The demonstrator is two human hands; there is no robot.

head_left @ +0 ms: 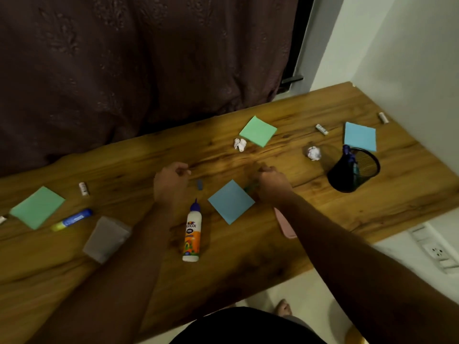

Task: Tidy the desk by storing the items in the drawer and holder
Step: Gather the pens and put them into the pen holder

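- so the right hand (272,181) is curled over something thin and greenish, probably a pen (249,187), at the far right corner of the blue note pad (231,201); the motion blur means i cannot tell whether the grip has closed on it.
- the pen's visible end points down and left from the knuckles, toward the pad, so its long axis runs diagonally across the desk (323,214).
- the mesh holder (354,170) stands upright well to the right of that hand, already with pens in it; my guess is the pen goes there, a rightward carry.
- the left hand (171,184) hovers loosely curled, holding nothing, just beside a small blue piece (200,184), and is the nearer hand to the glue bottle (191,234).
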